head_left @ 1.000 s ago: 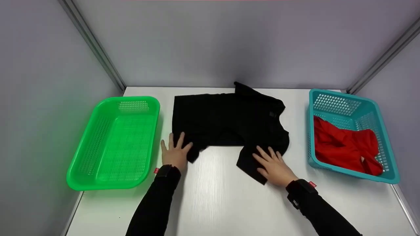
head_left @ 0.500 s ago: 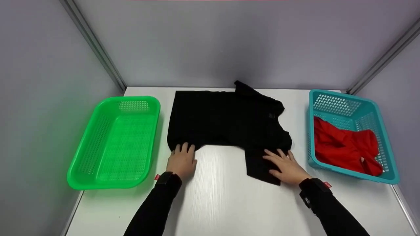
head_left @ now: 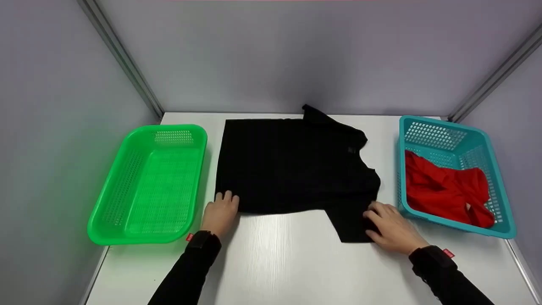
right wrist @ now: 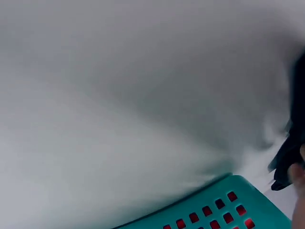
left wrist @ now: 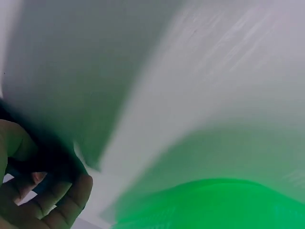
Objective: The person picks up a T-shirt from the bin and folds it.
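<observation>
Since half a second earlier, the near side of the black shirt (head_left: 292, 165) had spread toward the person, its near sleeve (head_left: 351, 224) had swung toward the table's right edge, the left hand (head_left: 220, 214) had shifted toward the left edge and the right hand (head_left: 394, 228) toward the right.

Nearest were the person's dark sleeves (head_left: 182, 271), a small red tag (head_left: 449, 253) at each cuff. The left hand pinched the shirt's near hem corner; the left wrist view showed the thumb and curled fingers with dark cloth between them, a grip the head view hid. The right hand gripped the outer edge of the near sleeve with bent fingers; the right wrist view caught only fingertips and a loose fold.

The shirt lay sideways mid-table, hem toward the left edge, neckline toward the right, its soft matte fabric almost smooth, with a faint grey label (head_left: 351, 150) by the collar. The table (head_left: 275, 262) was white, finely grained.

Along the left edge stood a glossy green plastic basket (head_left: 139, 240), round-cornered and lattice-walled; by the right edge, a teal one (head_left: 470, 142) held crumpled red cloth (head_left: 444, 186). The right wrist view showed that red through square holes in the teal basket's wall.

Farther off, the shirt's far sleeve (head_left: 317, 116) peaked at the table's far edge, before a plain greyish panel (head_left: 254, 55) between metal posts (head_left: 123, 59).
</observation>
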A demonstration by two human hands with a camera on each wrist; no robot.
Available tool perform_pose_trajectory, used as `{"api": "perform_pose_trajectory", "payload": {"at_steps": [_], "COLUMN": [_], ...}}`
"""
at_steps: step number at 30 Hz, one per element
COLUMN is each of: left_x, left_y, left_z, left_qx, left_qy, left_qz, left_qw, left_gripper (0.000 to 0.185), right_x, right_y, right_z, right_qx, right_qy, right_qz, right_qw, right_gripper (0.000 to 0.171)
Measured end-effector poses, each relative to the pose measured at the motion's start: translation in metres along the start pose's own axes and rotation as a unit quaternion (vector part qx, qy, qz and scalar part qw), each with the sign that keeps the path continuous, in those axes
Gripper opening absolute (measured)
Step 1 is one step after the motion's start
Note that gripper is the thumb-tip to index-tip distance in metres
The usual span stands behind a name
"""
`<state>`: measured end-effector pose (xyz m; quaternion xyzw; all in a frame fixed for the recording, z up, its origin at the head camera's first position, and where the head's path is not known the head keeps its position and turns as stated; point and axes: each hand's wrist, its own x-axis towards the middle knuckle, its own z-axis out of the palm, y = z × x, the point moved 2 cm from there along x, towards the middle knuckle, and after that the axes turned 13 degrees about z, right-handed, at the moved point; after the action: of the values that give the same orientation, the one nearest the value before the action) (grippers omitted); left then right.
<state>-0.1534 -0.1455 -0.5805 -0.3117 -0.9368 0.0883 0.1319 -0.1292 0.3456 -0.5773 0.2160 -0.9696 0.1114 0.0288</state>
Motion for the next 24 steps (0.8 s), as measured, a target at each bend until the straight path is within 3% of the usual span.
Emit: {"api": "perform_pose_trajectory", "payload": {"at_steps": [4,6,9,13,17,20,24], "left_x": [-0.004,-0.005,-0.007,-0.007,-0.009,-0.009,-0.007], "left_y": [-0.001,-0.001,-0.003,-0.005,-0.008,-0.012,-0.015], "left_z": [-0.003,-0.003,-0.003,-0.001,-0.001,-0.004,-0.008], "left_qx": [-0.014,-0.023,-0.026,-0.009,0.003,0.004,0.007], "left_qy": [0.042,0.055,0.062,0.052,0.037,0.033,0.017], "left_qz": [-0.014,-0.013,-0.006,0.021,0.047,0.051,0.044], "left_qw": [0.9989,0.9981,0.9977,0.9984,0.9982,0.9981,0.9989], "left_gripper": [0.025,0.027,0.028,0.033,0.035,0.035,0.040], "right_x": [-0.015,-0.020,-0.024,-0.026,-0.026,-0.022,-0.017], "right_y": [0.001,0.002,0.004,0.003,-0.001,-0.007,-0.014], "right_z": [0.000,0.001,0.002,0.004,0.001,-0.008,-0.019], "right_qx": [-0.008,-0.010,-0.016,-0.029,0.012,0.072,0.095], "right_qy": [-0.020,-0.019,0.013,0.053,0.084,0.129,0.155], "right_qz": [-0.028,-0.032,-0.048,-0.058,0.007,0.064,0.079], "right_qw": [0.999,0.999,0.999,0.996,0.996,0.987,0.980], "right_gripper": [0.048,0.045,0.029,0.031,0.031,0.030,0.032]}}
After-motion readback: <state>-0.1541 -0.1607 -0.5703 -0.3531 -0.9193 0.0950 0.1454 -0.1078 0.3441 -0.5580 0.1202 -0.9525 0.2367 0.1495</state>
